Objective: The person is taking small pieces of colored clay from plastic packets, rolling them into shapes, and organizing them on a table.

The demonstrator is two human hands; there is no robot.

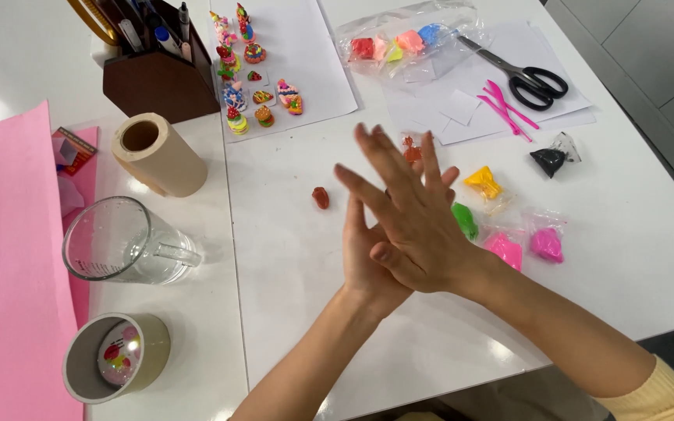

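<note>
Far to my left a pink paper sheet (pixel 5 273) is lying along the table edge, with a roll of tape (pixel 115 357) standing on end beside it and a clear measuring jug (pixel 118 242) just behind that. A beige paper roll (pixel 157 154) is lying on its side nearer the dark wooden pen holder (pixel 157 74). On a white sheet (pixel 313 70) small colourful clay figures (pixel 255 78) are sitting in a cluster. A small red-brown clay lump (pixel 321 197) is resting on the bare white table (pixel 290 296), just left of my hands.

I am pressing my left hand (pixel 364 261) and right hand (pixel 415 222) flat together, palm to palm, fingers straight and spread, the right lying crossed over the left. Whether anything sits between the palms I cannot tell.

To the right, bagged clay pieces are lying near my right hand: green (pixel 466 221), yellow (pixel 483 183), two pink (pixel 524 248), and black (pixel 549 160) further off. Black-handled scissors (pixel 520 74) are lying on paper behind.
</note>
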